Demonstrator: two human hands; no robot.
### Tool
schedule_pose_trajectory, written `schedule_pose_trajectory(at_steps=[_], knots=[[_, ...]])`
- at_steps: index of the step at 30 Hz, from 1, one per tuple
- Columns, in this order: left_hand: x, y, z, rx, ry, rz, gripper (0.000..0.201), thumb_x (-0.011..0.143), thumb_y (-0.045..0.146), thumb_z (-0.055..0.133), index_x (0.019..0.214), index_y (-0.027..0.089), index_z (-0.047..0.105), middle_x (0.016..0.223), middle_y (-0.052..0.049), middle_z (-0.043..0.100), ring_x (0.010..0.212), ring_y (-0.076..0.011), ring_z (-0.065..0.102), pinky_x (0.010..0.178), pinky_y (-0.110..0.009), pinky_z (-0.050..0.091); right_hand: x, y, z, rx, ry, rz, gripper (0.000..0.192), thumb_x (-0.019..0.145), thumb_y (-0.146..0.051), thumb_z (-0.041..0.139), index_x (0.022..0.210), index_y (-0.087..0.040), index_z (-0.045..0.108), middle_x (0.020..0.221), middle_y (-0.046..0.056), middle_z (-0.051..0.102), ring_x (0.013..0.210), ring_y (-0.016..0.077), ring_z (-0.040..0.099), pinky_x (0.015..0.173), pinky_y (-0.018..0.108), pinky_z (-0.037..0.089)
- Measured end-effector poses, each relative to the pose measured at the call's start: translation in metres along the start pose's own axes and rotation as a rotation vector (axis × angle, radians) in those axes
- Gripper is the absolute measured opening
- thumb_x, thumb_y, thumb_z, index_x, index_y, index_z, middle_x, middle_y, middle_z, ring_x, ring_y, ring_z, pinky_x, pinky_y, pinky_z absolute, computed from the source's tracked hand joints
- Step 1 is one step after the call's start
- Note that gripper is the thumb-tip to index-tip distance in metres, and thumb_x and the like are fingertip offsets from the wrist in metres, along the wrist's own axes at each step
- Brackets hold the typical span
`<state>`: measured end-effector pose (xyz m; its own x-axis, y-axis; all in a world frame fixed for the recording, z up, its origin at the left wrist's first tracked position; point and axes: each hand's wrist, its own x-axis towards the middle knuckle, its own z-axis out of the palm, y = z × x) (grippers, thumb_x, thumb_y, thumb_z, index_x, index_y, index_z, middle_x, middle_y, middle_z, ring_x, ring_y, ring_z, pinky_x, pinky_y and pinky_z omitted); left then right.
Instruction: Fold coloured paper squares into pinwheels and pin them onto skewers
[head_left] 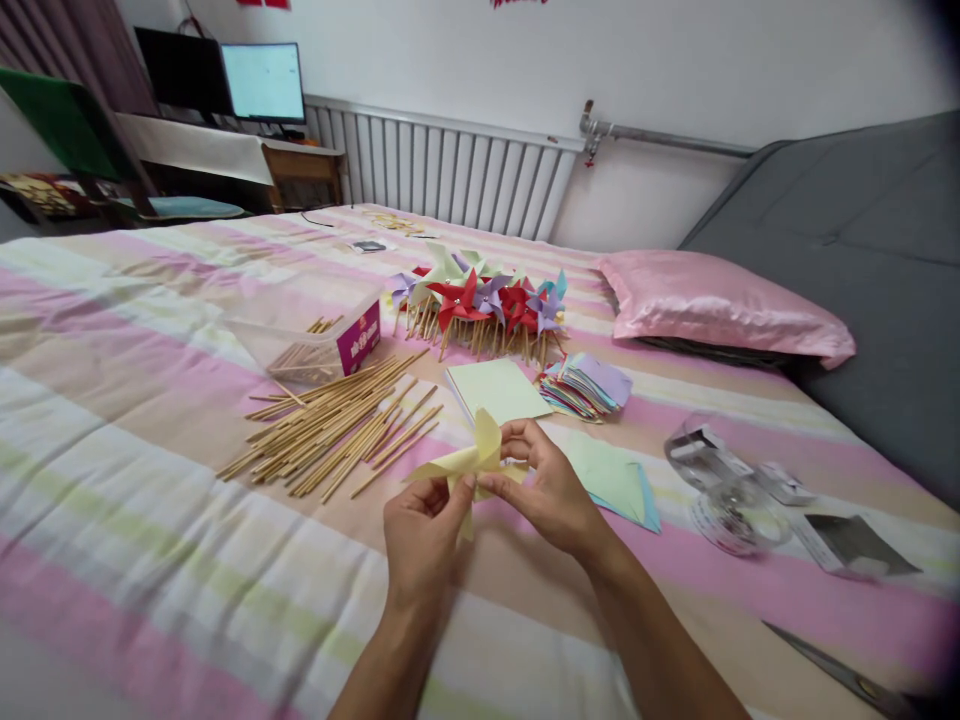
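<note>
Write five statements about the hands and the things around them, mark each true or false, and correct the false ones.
1. The left hand and the right hand both hold the folded yellow paper. True.
2. The loose wooden sticks stand upright in a tied bundle. False: they lie spread out on the striped bedspread.
3. The cluster of pinwheels includes red and purple ones. True.
4. The scissors are in the right hand's grip. False: they lie on the bedspread, at the picture's lower right.
5. The pink pillow lies near the grey headboard. True.
</note>
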<state>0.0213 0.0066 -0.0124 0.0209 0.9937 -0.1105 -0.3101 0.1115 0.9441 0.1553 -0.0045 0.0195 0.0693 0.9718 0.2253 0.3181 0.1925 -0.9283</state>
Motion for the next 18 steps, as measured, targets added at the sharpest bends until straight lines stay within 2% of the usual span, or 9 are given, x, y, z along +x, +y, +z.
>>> schedule_pose_trajectory(at_steps=[3, 6, 8, 12, 18], knots=[[0.001, -0.001, -0.001, 0.031, -0.024, 0.031, 0.020, 0.064, 0.032, 0.076, 0.072, 0.014, 0.074, 0.062, -0.002, 0.068, 0.059, -0.0126, 0.059, 0.055, -0.020, 0.043, 0.002, 0.000, -0.002, 0.019, -0.081, -0.008, 0.037, 0.075, -0.030, 0.068, 0.108, -0.018, 0.057, 0.094, 0.005, 0.067, 0.089, 0.0183, 0.062, 0.082, 0.031, 0.047], [0.003, 0.000, -0.003, 0.112, -0.033, 0.064, 0.019, 0.064, 0.032, 0.076, 0.069, 0.013, 0.073, 0.061, -0.002, 0.068, 0.057, -0.0117, 0.057, 0.053, -0.019, 0.042, 0.003, 0.002, -0.004, 0.044, -0.132, -0.037, 0.019, 0.078, -0.029, 0.064, 0.092, -0.017, 0.068, 0.092, 0.004, 0.067, 0.089, 0.0181, 0.061, 0.081, 0.029, 0.047], [0.004, -0.001, -0.005, 0.157, -0.026, 0.087, 0.020, 0.063, 0.032, 0.077, 0.069, 0.013, 0.074, 0.061, -0.002, 0.068, 0.056, -0.0118, 0.057, 0.053, -0.020, 0.041, 0.003, 0.004, -0.004, 0.090, -0.141, 0.001, 0.014, 0.078, -0.026, 0.064, 0.085, -0.016, 0.070, 0.088, 0.003, 0.067, 0.086, 0.0183, 0.062, 0.077, 0.028, 0.049], [0.007, -0.006, -0.010, 0.217, -0.029, 0.132, 0.019, 0.064, 0.032, 0.076, 0.068, 0.014, 0.073, 0.059, -0.002, 0.066, 0.056, -0.0130, 0.056, 0.053, -0.021, 0.042, 0.003, 0.007, -0.003, 0.209, -0.150, 0.088, 0.014, 0.075, -0.022, 0.065, 0.085, -0.015, 0.071, 0.087, 0.003, 0.068, 0.085, 0.0190, 0.064, 0.077, 0.029, 0.051], [0.005, -0.007, -0.010, 0.303, -0.019, 0.204, 0.020, 0.068, 0.034, 0.073, 0.068, 0.014, 0.073, 0.060, -0.002, 0.066, 0.057, -0.0135, 0.056, 0.054, -0.022, 0.043, 0.002, 0.005, -0.001, 0.285, -0.171, 0.123, 0.023, 0.075, -0.029, 0.068, 0.091, -0.013, 0.072, 0.086, 0.004, 0.070, 0.085, 0.0208, 0.065, 0.078, 0.031, 0.051]])
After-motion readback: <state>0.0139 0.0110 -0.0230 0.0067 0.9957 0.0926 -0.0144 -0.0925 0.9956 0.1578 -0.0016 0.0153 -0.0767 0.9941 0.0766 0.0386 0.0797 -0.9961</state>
